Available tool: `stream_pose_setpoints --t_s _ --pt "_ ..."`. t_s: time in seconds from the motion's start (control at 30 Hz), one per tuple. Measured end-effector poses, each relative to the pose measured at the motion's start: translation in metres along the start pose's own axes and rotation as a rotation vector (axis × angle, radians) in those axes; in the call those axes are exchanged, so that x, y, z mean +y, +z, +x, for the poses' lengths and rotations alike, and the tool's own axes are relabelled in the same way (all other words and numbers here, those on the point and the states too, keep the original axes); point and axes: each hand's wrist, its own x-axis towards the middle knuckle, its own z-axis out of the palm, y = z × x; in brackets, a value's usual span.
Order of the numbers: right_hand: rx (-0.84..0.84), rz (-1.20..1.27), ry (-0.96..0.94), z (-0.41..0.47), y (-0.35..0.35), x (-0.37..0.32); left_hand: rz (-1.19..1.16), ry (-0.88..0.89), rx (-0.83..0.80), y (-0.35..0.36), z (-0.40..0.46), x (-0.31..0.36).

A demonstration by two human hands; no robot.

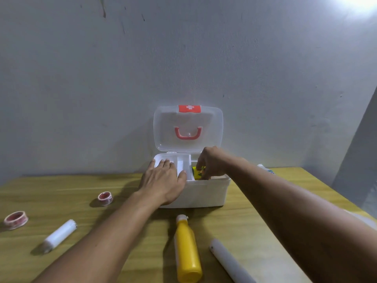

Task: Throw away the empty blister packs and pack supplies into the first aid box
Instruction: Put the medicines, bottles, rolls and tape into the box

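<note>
While the first aid box (193, 193) stands open at the far edge of the wooden bench (61, 201), against the grey wall (183, 58), its clear lid (187, 129) is raised upright behind it, showing a red clasp (189, 108) marked with a white cross and a red carrying handle (187, 134). No writing can be read on the box or on any of the supplies. The left hand (163, 178) lies flat and open, palm down, over the box's left compartment, its thumb reaching the white divider tray (183, 164). The right hand (211, 163) reaches into the box's right compartment, fingers curled down and pinching a yellow packet (197, 174) with dark print too blurred to read. Two rolls of tape with red cores lie to the left of the box: a near roll (105, 198) just beside the left forearm and a far roll (16, 219) well apart at the bench's left edge. A white tube (59, 235) lies in front of the box on the left, a yellow bottle (187, 250) with a white cap lies on its side directly in front of the box, and a white cylinder (230, 260) lies just right of that bottle. Behind the right forearm, to the right of the box, a white item with blue marking (265, 169) is mostly hidden.
</note>
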Motion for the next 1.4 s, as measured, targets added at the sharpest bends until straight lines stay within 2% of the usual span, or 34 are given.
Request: stream_pose_setpoints --t_s 0.2,0.3,0.4,0.43,0.53,0.63,0.77,0.93,1.1,1.2,1.3,1.4 --pt "0.117 0.046 -0.012 -0.005 0.002 0.007 -0.002 0.005 0.026 -0.001 0.0 0.001" --pt "0.352 0.153 -0.007 -0.028 -0.023 0.023 0.014 0.012 0.096 -0.004 0.0 0.005" --pt "0.579 0.163 0.141 -0.05 -0.035 0.065 -0.051 0.07 0.14 -0.003 0.001 0.023" --pt "0.568 0.117 0.22 -0.057 -0.035 0.082 -0.08 0.098 0.14 -0.002 0.001 0.03" --pt "0.382 -0.006 0.467 -0.075 -0.021 0.124 -0.125 0.16 0.132 0.002 -0.001 0.052" --pt "0.321 -0.01 0.604 -0.092 -0.005 0.148 -0.088 0.207 0.097 0.004 -0.003 0.07" --pt "0.344 -0.043 0.649 -0.097 0.004 0.159 -0.024 0.223 0.015 0.007 -0.006 0.08" --pt "0.316 0.056 0.598 -0.084 0.011 0.163 0.018 0.211 0.028 0.008 -0.009 0.079" --pt "0.316 0.209 0.641 -0.077 0.017 0.164 -0.033 0.218 0.002 0.007 -0.008 0.078" --pt "0.464 0.381 0.692 -0.073 0.012 0.161 -0.293 0.208 0.074 0.0 -0.005 0.071" --pt "0.567 0.794 0.592 -0.075 -0.01 0.141 -0.374 0.132 0.162 -0.011 -0.002 0.051" --pt "0.495 1.161 0.376 -0.083 -0.032 0.104 -0.316 0.037 0.156 -0.018 -0.001 0.028"
